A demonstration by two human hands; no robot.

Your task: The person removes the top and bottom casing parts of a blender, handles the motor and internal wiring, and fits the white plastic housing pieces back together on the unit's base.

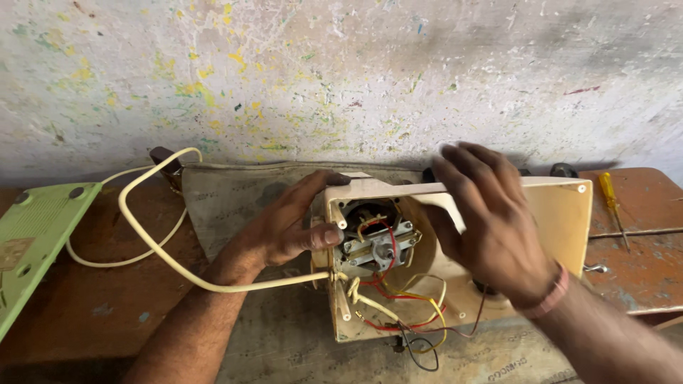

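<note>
A cream plastic appliance housing [562,213] lies open side up on a grey cloth [235,199]. Inside it sit a metal motor [377,245] and loose red, yellow and white wires [398,306]. My left hand [288,224] grips the housing's left wall, thumb on the rim. Hovering over the middle of the housing, my right hand [484,220] has its fingers spread and its fingertips at the far rim. A cream power cord [153,245] loops from the housing's left side across the table.
A light green plastic cover [32,235] lies at the left edge. A yellow-handled screwdriver [610,195] and a thin metal rod [637,232] rest on the brown table at the right. A paint-spattered wall [341,78] stands right behind.
</note>
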